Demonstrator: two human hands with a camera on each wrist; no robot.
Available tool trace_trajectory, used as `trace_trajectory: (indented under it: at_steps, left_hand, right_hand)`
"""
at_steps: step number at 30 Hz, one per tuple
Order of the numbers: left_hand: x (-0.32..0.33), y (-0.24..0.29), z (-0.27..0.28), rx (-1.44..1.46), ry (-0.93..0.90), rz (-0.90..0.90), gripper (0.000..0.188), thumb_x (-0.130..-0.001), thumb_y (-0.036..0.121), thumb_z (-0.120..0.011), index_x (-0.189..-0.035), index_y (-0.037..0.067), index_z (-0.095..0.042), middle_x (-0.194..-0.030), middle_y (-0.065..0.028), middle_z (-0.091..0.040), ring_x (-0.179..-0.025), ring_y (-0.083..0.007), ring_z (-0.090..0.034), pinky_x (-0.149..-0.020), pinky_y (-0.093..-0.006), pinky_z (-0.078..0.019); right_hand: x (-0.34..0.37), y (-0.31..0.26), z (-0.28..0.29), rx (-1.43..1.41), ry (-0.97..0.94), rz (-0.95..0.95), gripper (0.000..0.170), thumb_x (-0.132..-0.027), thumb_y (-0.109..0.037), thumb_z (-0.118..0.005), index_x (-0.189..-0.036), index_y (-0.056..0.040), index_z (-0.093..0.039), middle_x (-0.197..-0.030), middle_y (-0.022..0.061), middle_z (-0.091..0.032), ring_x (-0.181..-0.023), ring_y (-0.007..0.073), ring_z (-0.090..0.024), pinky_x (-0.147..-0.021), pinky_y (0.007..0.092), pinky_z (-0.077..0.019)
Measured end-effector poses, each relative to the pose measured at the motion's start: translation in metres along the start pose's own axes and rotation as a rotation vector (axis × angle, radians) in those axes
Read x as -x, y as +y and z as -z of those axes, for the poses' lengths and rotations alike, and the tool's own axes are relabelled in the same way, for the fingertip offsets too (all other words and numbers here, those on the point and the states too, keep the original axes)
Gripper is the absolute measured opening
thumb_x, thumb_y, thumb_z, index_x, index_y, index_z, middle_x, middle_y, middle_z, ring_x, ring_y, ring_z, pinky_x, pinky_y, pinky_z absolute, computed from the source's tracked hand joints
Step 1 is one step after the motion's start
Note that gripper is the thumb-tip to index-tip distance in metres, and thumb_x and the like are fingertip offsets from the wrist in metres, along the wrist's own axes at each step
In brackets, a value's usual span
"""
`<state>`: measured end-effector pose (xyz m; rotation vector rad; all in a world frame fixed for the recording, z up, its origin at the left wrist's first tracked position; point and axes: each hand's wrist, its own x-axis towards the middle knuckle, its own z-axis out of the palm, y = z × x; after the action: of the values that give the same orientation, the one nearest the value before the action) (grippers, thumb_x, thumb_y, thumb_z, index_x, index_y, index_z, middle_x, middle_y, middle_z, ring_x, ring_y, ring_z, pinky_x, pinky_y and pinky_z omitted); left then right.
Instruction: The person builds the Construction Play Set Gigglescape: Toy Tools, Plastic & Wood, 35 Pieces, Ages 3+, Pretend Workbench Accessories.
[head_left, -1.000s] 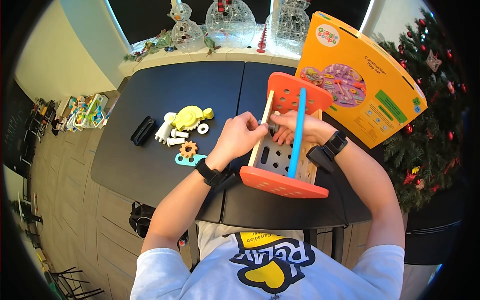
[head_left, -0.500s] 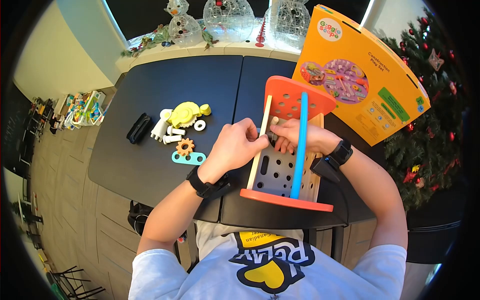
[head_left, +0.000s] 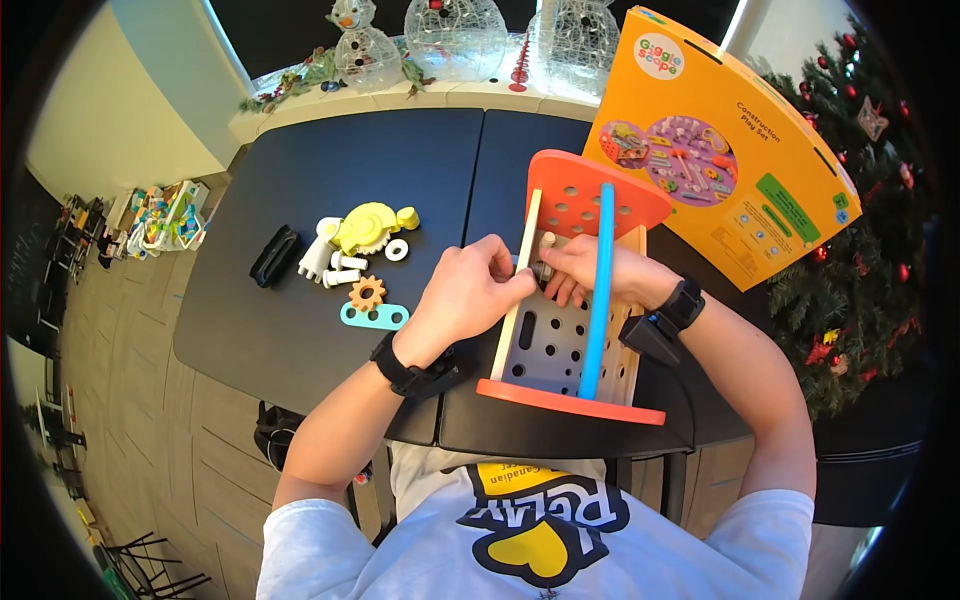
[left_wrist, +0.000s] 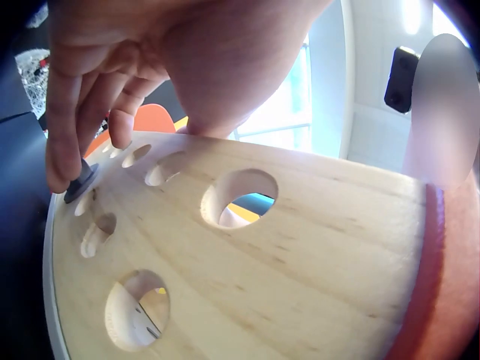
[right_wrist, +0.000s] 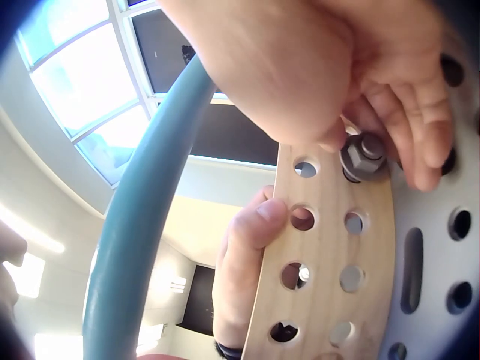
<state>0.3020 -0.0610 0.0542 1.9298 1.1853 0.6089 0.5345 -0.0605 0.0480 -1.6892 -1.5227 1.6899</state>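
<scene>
A toy toolbox with an orange end panel point(head_left: 560, 402), wooden sides and a blue handle bar point(head_left: 598, 300) stands tilted in front of me. At the outer face of the wooden side panel point(left_wrist: 300, 277), my left hand point(head_left: 468, 292) holds the head of a grey toy bolt point(left_wrist: 82, 182) with its fingertips. Reaching under the bar, my right hand point(head_left: 610, 270) has its thumb and fingers around a grey hex nut point(right_wrist: 364, 156) on the inner face. The bolt's tip shows through the nut. A pale peg-like piece point(head_left: 547, 241) sticks up beside the right thumb.
Left on the black table lie a yellow toy piece point(head_left: 365, 228), white bolts point(head_left: 343, 277), a white ring point(head_left: 397, 250), an orange gear point(head_left: 367, 293), a turquoise strip point(head_left: 375, 317) and a black case point(head_left: 275, 256). A yellow box point(head_left: 720, 150) stands behind the toolbox, near a decorated tree point(head_left: 850, 250).
The toolbox's near end has shifted slightly toward me and its tilt has changed a little since the first frame. Both hands keep their places at the side panel; the last half second shows little movement.
</scene>
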Motion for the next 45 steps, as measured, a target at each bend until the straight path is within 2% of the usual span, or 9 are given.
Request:
trace_trajectory:
  at_steps: [4, 7, 10, 16, 25, 31, 34, 40, 45]
  left_hand:
    - [0.0, -0.002, 0.001, -0.002, -0.005, 0.003, 0.033, -0.086, 0.029, -0.075, -0.087, -0.003, -0.064, -0.077, -0.0154, -0.074, -0.073, -0.0221, -0.074, -0.071, -0.0328, -0.0572]
    - [0.0, -0.003, 0.001, -0.009, 0.002, -0.008, 0.033, -0.086, 0.029, -0.075, -0.087, -0.003, -0.064, -0.077, -0.0155, -0.074, -0.073, -0.0229, -0.074, -0.071, -0.0332, -0.0574]
    - [0.0, -0.002, 0.001, -0.004, 0.0, 0.003, 0.033, -0.086, 0.029, -0.075, -0.087, -0.003, -0.064, -0.077, -0.0158, -0.074, -0.073, -0.0237, -0.074, -0.071, -0.0337, -0.0575]
    - [0.0, 0.001, 0.0, -0.01, 0.0, -0.01, 0.034, -0.086, 0.029, -0.074, -0.086, -0.003, -0.064, -0.077, -0.0165, -0.074, -0.072, -0.0239, -0.074, -0.07, -0.034, -0.0572]
    - [0.001, 0.001, 0.0, -0.025, 0.01, -0.011, 0.034, -0.087, 0.03, -0.074, -0.086, -0.003, -0.064, -0.077, -0.0173, -0.074, -0.071, -0.025, -0.073, -0.07, -0.0347, -0.0571]
    - [0.001, 0.003, 0.0, -0.013, -0.001, 0.003, 0.034, -0.087, 0.029, -0.074, -0.085, -0.003, -0.064, -0.077, -0.0175, -0.074, -0.071, -0.0248, -0.074, -0.069, -0.0344, -0.0569]
    - [0.001, 0.002, -0.001, -0.003, 0.001, 0.008, 0.034, -0.087, 0.029, -0.074, -0.085, -0.003, -0.063, -0.076, -0.0174, -0.074, -0.071, -0.0245, -0.074, -0.069, -0.0341, -0.0568]
    - [0.002, 0.001, -0.001, -0.012, 0.011, -0.01, 0.033, -0.088, 0.029, -0.074, -0.085, -0.003, -0.063, -0.076, -0.0172, -0.073, -0.07, -0.0239, -0.073, -0.068, -0.0337, -0.0565]
    - [0.002, 0.0, -0.003, -0.021, 0.018, -0.013, 0.034, -0.088, 0.029, -0.073, -0.085, -0.003, -0.064, -0.075, -0.0168, -0.073, -0.069, -0.0237, -0.073, -0.068, -0.0337, -0.0563]
  right_hand:
    - [0.008, -0.007, -0.004, 0.137, 0.085, 0.083, 0.062, -0.101, -0.05, -0.068, -0.12, 0.009, -0.07, -0.09, 0.0138, -0.075, -0.079, 0.0181, -0.073, -0.071, 0.0296, -0.0598]
    - [0.001, 0.008, -0.002, 0.166, 0.098, 0.278, 0.061, -0.1, -0.051, -0.07, -0.12, 0.007, -0.071, -0.089, 0.0135, -0.074, -0.076, 0.0163, -0.072, -0.069, 0.0288, -0.0593]
    - [0.0, 0.008, 0.001, 0.142, 0.091, 0.278, 0.058, -0.101, -0.048, -0.068, -0.121, 0.0066, -0.07, -0.09, 0.0152, -0.075, -0.076, 0.0183, -0.073, -0.068, 0.0295, -0.0599]
    - [-0.005, 0.004, 0.0, -0.047, 0.046, -0.013, 0.06, -0.103, -0.047, -0.066, -0.123, 0.0095, -0.068, -0.093, 0.0189, -0.076, -0.079, 0.0232, -0.076, -0.068, 0.031, -0.0611]
    - [-0.001, 0.009, 0.001, 0.115, 0.078, 0.257, 0.053, -0.095, -0.035, -0.08, -0.118, 0.0105, -0.068, -0.088, 0.0155, -0.074, -0.075, 0.0162, -0.071, -0.062, 0.0288, -0.0555]
    - [-0.004, 0.003, -0.001, 0.017, 0.026, 0.047, 0.055, -0.103, -0.04, -0.067, -0.12, 0.0119, -0.067, -0.09, 0.0141, -0.074, -0.077, 0.0169, -0.072, -0.065, 0.0281, -0.0572]
    - [-0.001, -0.004, -0.002, -0.019, 0.114, -0.01, 0.059, -0.103, -0.046, -0.064, -0.116, 0.0108, -0.068, -0.089, 0.0135, -0.074, -0.077, 0.0173, -0.072, -0.067, 0.028, -0.0578]
    - [-0.003, 0.011, -0.001, 0.087, 0.081, 0.249, 0.054, -0.099, -0.045, -0.071, -0.112, 0.0067, -0.068, -0.086, 0.0112, -0.073, -0.075, 0.0166, -0.071, -0.066, 0.0275, -0.0572]
    - [-0.004, 0.006, 0.001, 0.106, 0.032, 0.141, 0.049, -0.104, -0.039, -0.067, -0.117, 0.0081, -0.068, -0.092, 0.0144, -0.075, -0.08, 0.0191, -0.074, -0.068, 0.0283, -0.0588]
